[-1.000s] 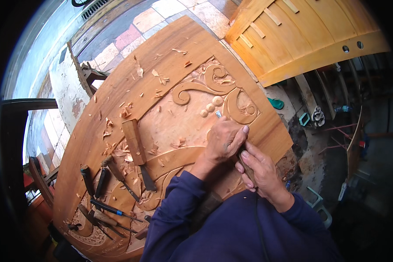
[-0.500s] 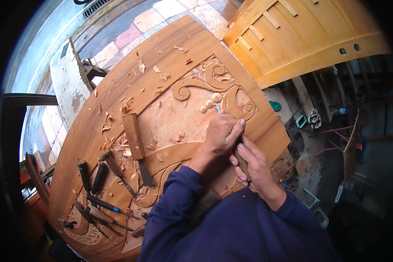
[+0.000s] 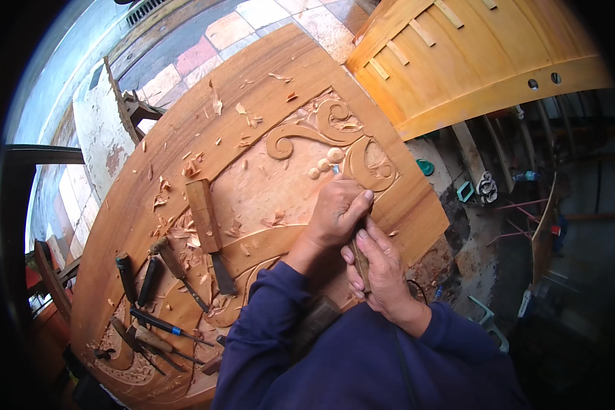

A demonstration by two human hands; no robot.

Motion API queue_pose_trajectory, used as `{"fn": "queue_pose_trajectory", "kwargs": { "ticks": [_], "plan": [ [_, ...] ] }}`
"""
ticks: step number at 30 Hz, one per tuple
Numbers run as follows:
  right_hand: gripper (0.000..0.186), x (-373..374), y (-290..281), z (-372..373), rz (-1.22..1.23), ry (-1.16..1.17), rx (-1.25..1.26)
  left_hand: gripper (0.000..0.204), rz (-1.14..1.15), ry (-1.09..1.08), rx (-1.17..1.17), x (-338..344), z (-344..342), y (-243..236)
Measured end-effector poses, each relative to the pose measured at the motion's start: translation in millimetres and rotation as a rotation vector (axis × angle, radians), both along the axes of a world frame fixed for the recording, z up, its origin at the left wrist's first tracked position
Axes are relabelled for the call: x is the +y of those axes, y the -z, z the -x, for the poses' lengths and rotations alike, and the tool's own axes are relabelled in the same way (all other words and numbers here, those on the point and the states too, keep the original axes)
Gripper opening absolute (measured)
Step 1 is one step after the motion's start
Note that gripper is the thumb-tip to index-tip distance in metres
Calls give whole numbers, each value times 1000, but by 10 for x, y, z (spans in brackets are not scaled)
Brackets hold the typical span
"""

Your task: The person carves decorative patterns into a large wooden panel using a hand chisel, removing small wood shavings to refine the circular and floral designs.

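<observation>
Both of my hands grip one wood-carving chisel (image 3: 363, 268). My left hand (image 3: 336, 213) is closed round its lower part, close to the blade, and a bit of bright metal shows beyond the knuckles. Behind it, my right hand (image 3: 383, 268) wraps the wooden handle, thumb pointing up along it. The blade tip is by three carved round beads (image 3: 325, 163) on a wooden panel (image 3: 253, 181), beside raised scrollwork (image 3: 321, 130). How the edge meets the wood is hidden by my left hand.
Left on the panel lie a broad wooden-handled chisel (image 3: 205, 219), a black chisel with a blue band (image 3: 156, 320) and several other carving tools. Curled wood shavings (image 3: 191, 164) are scattered about. A yellow slatted wooden piece (image 3: 485, 68) stands far right; a dark block (image 3: 318, 316) lies near my body.
The view has shifted slightly, so the panel sits a little further left. Both hands keep their hold on the chisel near the beads.
</observation>
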State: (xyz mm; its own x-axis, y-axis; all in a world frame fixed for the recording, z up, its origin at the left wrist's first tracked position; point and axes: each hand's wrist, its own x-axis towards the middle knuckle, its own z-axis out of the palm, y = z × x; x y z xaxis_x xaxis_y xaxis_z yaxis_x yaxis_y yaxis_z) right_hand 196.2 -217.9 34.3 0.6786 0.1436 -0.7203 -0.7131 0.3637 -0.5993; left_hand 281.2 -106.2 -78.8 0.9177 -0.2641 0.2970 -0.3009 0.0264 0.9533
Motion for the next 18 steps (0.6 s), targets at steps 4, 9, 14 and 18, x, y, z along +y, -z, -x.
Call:
{"fn": "queue_pose_trajectory", "kwargs": {
  "ticks": [4,9,14,18],
  "plan": [
    [60,236,48,29,-97,57,25,40,20,32,6,153,-53,45],
    [60,344,-55,-15,-133,-25,-126,51,115,-194,-152,432,-66,-367],
    [50,-356,208,108,-40,-440,-242,26,-256,-158,-343,378,174,-403],
    [45,-835,318,-30,-35,-414,-54,25,-344,30,-152,-82,193,-233]
  ]
}}
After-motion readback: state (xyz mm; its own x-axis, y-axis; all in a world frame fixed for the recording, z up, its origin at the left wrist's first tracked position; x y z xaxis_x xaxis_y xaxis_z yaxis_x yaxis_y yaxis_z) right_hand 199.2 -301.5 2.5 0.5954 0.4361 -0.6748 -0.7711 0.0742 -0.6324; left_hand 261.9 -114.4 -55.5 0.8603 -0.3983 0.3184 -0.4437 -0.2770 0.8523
